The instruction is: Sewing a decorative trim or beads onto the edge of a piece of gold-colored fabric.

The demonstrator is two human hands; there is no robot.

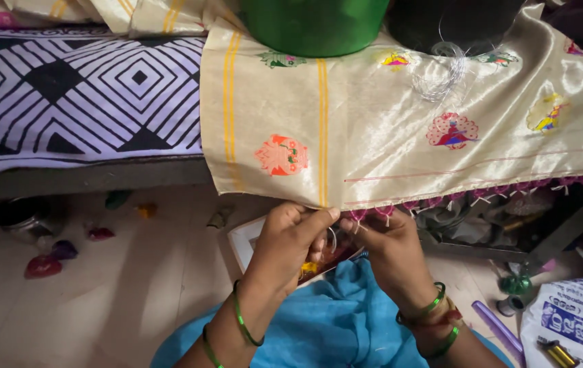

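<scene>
**Both hands at the tasselled hem**

Nearest the camera, blue cloth (335, 327) covers the lap, green bangles on both wrists. Just above it, the left hand (284, 242) has thumb and fingers closed in a pinch right at the lower edge of the cream silk fabric (373, 136), where the yellow stripe meets the hem. The right hand (390, 249) sits just beside it, fingers curled tight at a pink tassel (358, 215) on the same edge; whether a needle is held, I cannot tell. A thin loop of thread (333, 238) shows between the two hands. To the right on the floor, a purple tube (499, 326) and small spools. Further up, the fabric drapes over a bench, embroidered motifs across it, beside a black-and-white patterned cloth (80, 88). At the top, a green container (315, 24) rests on the silk.
</scene>
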